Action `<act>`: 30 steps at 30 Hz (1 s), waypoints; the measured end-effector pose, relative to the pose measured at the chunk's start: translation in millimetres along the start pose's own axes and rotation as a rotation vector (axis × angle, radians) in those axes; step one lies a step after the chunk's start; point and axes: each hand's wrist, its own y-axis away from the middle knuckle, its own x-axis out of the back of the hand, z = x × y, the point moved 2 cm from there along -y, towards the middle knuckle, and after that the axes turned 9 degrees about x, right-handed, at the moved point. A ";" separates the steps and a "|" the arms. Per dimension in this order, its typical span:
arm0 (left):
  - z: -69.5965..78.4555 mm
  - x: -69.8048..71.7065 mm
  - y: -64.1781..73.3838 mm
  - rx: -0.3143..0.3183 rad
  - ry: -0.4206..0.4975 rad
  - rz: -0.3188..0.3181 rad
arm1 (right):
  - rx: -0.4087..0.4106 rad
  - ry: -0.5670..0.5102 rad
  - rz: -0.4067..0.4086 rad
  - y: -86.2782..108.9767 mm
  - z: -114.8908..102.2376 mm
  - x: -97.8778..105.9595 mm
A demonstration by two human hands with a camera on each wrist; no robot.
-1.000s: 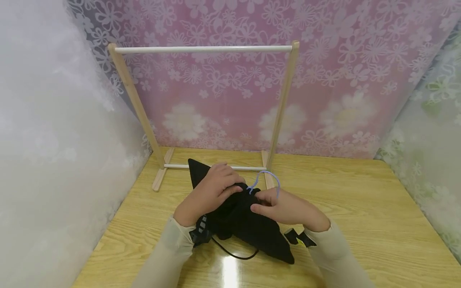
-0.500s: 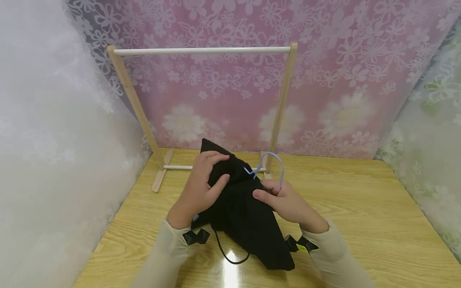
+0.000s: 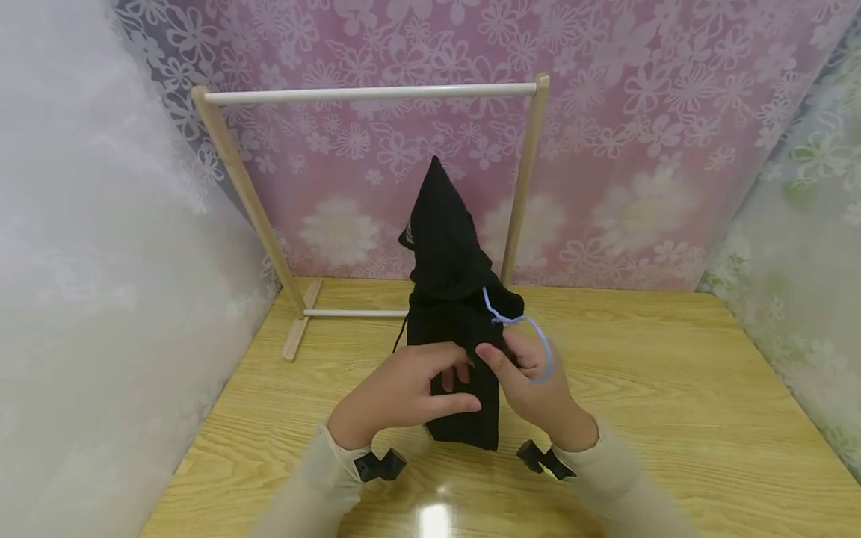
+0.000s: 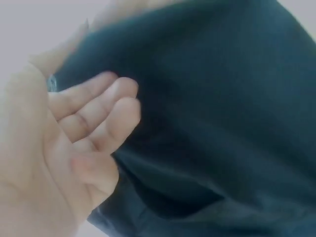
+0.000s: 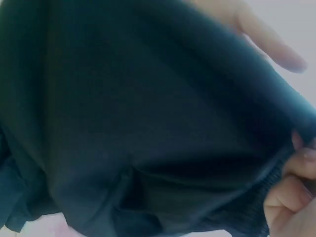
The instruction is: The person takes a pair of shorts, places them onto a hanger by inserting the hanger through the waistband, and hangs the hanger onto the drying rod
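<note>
A black garment (image 3: 447, 246) stands raised above the table in the head view, its upper end pointed and its middle bunched into folds. A thin black cord (image 3: 400, 334) shows at its left side. Out of the folds on the right comes the light-blue hook of a hanger (image 3: 531, 326); the rest of the hanger is hidden. My right hand (image 3: 538, 381) pinches the cloth just below the hook. My left hand (image 3: 410, 388) is in front of the lower cloth, thumb apart and fingers loosely bent. In the left wrist view, several fingertips (image 4: 123, 116) lie against or near the cloth.
Behind the garment stands a wooden rack (image 3: 245, 194) with a white top rail (image 3: 377, 93) and a white lower rail (image 3: 356, 313). The wood-grain table (image 3: 639, 388) meets a pink floral curtain (image 3: 605, 149) at the back. A whitish wall covering (image 3: 87, 261) is on the left.
The garment has turned from lying slanted to upright, its pointed end rising toward the rack. My left hand has left the upper cloth and come down. My right hand keeps its hold near the hook.
</note>
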 end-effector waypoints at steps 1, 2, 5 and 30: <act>2.3 -1.9 -0.2 0.015 0.001 -0.012 | 0.044 0.029 0.017 0.6 -0.3 -2.0; 4.6 -3.4 -0.4 0.025 -0.002 -0.019 | 0.077 0.060 0.037 1.1 -0.4 -3.6; 10.2 -8.1 -1.3 0.029 -0.045 -0.025 | 0.141 0.137 0.104 2.2 -0.7 -6.5; -7.3 21.8 3.4 0.162 0.176 0.178 | -0.089 -0.071 -0.026 -10.9 -19.3 41.5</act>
